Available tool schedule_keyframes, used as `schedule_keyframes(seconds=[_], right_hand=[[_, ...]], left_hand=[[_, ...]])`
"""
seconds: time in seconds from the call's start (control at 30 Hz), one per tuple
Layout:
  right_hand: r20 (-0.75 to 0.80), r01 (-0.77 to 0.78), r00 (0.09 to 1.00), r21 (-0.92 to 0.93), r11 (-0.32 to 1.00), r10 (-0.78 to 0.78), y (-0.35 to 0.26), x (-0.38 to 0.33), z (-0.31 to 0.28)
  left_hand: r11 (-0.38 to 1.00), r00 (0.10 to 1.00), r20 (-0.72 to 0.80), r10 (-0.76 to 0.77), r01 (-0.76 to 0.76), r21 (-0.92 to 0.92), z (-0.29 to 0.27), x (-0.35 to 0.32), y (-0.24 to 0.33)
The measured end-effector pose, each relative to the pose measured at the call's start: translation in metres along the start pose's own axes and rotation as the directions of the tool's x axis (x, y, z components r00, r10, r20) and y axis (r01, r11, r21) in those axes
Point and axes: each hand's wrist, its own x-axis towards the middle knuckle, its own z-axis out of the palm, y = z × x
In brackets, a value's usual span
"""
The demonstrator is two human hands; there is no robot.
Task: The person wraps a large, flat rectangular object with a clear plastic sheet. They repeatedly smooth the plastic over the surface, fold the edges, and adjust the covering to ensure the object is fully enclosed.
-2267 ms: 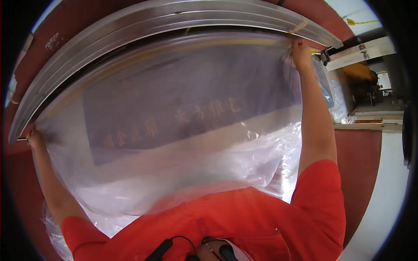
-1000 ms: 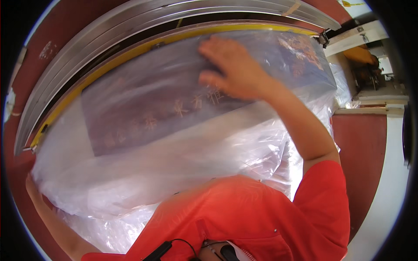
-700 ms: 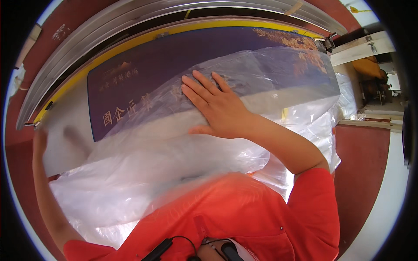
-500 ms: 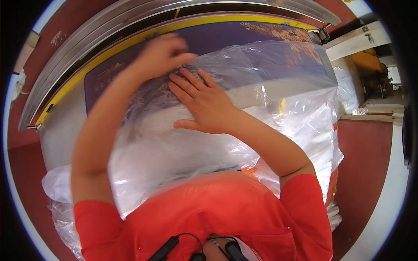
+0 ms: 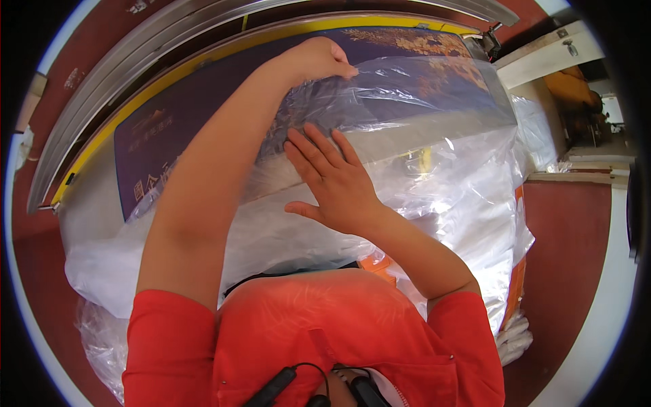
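A clear plastic sheet [image 5: 461, 183] lies wrinkled over a dark purple-blue printed panel [image 5: 224, 102] with golden foliage at its far right. My left hand [image 5: 317, 60] reaches across to the far part of the panel. Its thumb and fingers are pinched together on the sheet's far edge. Nearer to me, my right hand [image 5: 339, 186] rests flat on the plastic, fingers spread. On the left, part of the panel is bare of plastic, showing pale lettering.
Along the far side runs a yellow edge strip [image 5: 129, 125], with curved silver metal rails [image 5: 115, 64] beyond it. Orange material [image 5: 380, 268] shows under the plastic near my body. To the right is a white board [image 5: 553, 55] with a latch; reddish floor [image 5: 569, 244] lies beside the work surface.
My left hand has moved right along the far side, and its fingers now pinch the plastic edge. More of the panel's left side is uncovered. My right hand sits slightly nearer and further right.
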Motion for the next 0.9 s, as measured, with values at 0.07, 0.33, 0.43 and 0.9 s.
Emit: schedule_keyframes(seconds=[0.07, 0.33, 0.43, 0.9], right_hand=[[0.043, -0.016, 0.999, 0.075, 0.997, 0.013, 0.007, 0.006, -0.011], [0.086, -0.205, 0.977, 0.146, 0.968, 0.194, 0.035, 0.105, -0.029], [0.230, -0.053, 0.973, 0.156, 0.986, 0.016, -0.012, 0.117, -0.026], [0.279, -0.812, 0.579, 0.120, 0.571, 0.766, 0.254, -0.044, -0.258]], left_hand=[[0.976, 0.979, -0.045, 0.197, -0.192, 0.101, 0.006, 0.002, -0.007], [0.546, 0.791, -0.609, -0.052, -0.488, -0.681, -0.058, -0.226, -0.139], [0.950, 0.419, -0.879, -0.228, -0.101, -0.295, -0.138, -0.506, -0.304], [-0.614, 0.352, -0.874, -0.335, 0.622, 0.486, -0.240, -0.658, -0.383]])
